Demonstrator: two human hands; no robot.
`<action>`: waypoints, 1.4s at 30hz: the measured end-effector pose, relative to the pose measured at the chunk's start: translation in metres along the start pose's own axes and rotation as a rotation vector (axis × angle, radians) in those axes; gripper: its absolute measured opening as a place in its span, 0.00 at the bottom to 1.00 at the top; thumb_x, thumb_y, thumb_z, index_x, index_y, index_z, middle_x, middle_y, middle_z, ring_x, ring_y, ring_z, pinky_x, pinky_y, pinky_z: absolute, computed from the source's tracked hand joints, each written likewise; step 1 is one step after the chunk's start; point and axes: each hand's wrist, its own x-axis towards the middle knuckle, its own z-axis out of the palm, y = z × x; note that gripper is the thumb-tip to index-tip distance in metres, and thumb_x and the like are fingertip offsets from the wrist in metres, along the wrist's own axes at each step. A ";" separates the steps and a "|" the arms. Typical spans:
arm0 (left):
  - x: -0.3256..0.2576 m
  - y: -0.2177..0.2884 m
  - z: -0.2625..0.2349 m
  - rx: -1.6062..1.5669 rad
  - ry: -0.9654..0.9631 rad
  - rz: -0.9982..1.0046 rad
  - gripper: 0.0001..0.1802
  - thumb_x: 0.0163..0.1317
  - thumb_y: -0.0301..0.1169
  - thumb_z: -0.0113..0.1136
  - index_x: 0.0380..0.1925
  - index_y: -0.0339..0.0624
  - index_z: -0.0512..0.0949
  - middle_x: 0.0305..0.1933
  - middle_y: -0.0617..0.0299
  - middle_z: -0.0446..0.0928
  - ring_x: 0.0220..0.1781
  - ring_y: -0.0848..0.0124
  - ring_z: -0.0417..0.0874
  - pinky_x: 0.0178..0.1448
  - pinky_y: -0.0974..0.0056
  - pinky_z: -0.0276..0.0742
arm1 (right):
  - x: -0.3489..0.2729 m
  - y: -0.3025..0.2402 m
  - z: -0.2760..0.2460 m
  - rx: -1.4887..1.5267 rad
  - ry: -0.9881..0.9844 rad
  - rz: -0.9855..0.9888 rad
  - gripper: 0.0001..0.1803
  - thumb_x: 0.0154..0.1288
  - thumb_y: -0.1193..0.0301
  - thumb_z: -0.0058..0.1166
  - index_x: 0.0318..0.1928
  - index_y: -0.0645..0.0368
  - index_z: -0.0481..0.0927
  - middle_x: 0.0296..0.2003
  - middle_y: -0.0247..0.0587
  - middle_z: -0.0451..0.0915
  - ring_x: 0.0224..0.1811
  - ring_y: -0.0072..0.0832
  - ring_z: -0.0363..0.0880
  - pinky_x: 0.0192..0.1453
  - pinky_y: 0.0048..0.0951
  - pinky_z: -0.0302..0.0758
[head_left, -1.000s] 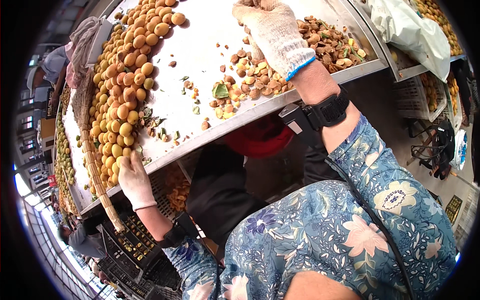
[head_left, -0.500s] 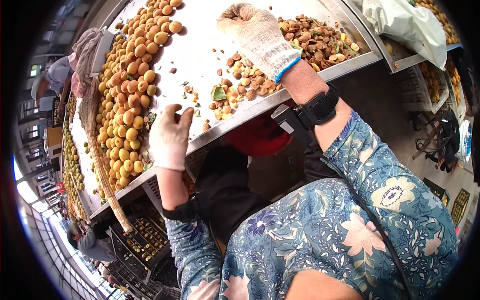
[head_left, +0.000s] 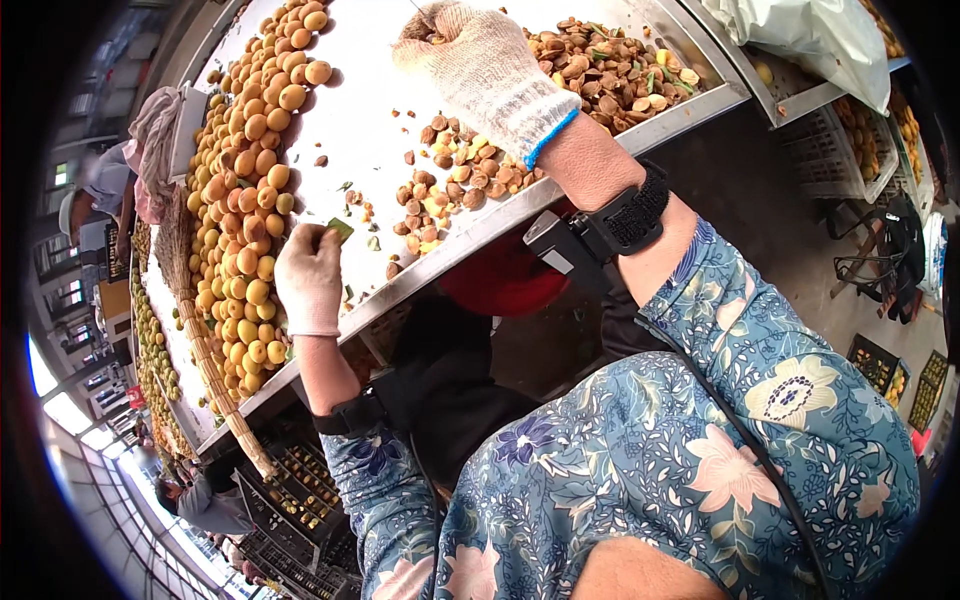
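Observation:
My left hand point(head_left: 309, 280), in a pale knitted glove, is pinched on a green leaf point(head_left: 341, 229) over the white tabletop, beside a long heap of round yellow-orange fruits point(head_left: 248, 210) that look like apricots. My right hand point(head_left: 465, 60), in a pale glove with a blue cuff edge, is curled into a fist further up the table. A thin dark tip shows above that fist, but what it holds is hidden. Below the right hand lie loose brown and yellow fruit pieces point(head_left: 470, 180). A larger brown heap of pieces point(head_left: 610, 75) lies right of it.
A metal rim point(head_left: 545, 205) edges the table. A straw broom point(head_left: 215, 370) leans along the left. At upper right are a white plastic bag point(head_left: 800, 45) and a crate of fruit point(head_left: 830, 150). Black trays point(head_left: 300, 490) stand low at left. A person point(head_left: 100, 190) is at far left.
The green leaf, lying among the loose pieces before, is now in my left hand's fingers. The left hand has closed. The view has shifted slightly; my right hand stays in a fist.

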 end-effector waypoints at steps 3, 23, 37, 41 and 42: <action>-0.004 -0.024 -0.030 0.441 -0.305 -0.104 0.14 0.60 0.36 0.58 0.40 0.39 0.80 0.31 0.49 0.81 0.39 0.54 0.84 0.45 0.55 0.78 | 0.000 -0.002 -0.005 -0.052 -0.021 0.012 0.15 0.60 0.56 0.55 0.38 0.53 0.84 0.33 0.49 0.83 0.38 0.44 0.83 0.46 0.41 0.79; -0.017 -0.049 -0.005 0.267 -0.145 0.476 0.05 0.49 0.31 0.66 0.28 0.48 0.82 0.64 0.53 0.70 0.65 0.51 0.68 0.72 0.49 0.57 | -0.010 -0.005 0.016 -0.123 -0.102 -0.134 0.13 0.60 0.58 0.55 0.37 0.53 0.83 0.32 0.48 0.83 0.39 0.45 0.83 0.44 0.42 0.79; -0.011 -0.069 -0.032 0.212 -0.221 -0.002 0.15 0.58 0.36 0.62 0.45 0.44 0.80 0.43 0.51 0.80 0.43 0.54 0.82 0.49 0.58 0.77 | -0.023 -0.038 -0.011 0.030 -0.320 0.014 0.15 0.63 0.64 0.54 0.44 0.61 0.80 0.34 0.52 0.83 0.38 0.44 0.82 0.44 0.38 0.77; -0.008 -0.068 -0.027 0.195 -0.509 -0.181 0.24 0.53 0.40 0.67 0.45 0.35 0.78 0.39 0.46 0.81 0.43 0.55 0.83 0.49 0.58 0.77 | -0.019 -0.031 -0.006 0.024 -0.325 0.014 0.14 0.63 0.64 0.54 0.43 0.61 0.80 0.33 0.52 0.83 0.37 0.44 0.82 0.43 0.38 0.77; -0.010 -0.069 -0.023 0.213 -0.446 -0.150 0.26 0.49 0.42 0.70 0.42 0.33 0.78 0.35 0.44 0.81 0.42 0.55 0.83 0.48 0.58 0.77 | -0.017 -0.029 -0.005 0.029 -0.317 0.014 0.14 0.63 0.64 0.54 0.43 0.61 0.80 0.33 0.52 0.83 0.37 0.44 0.83 0.42 0.38 0.77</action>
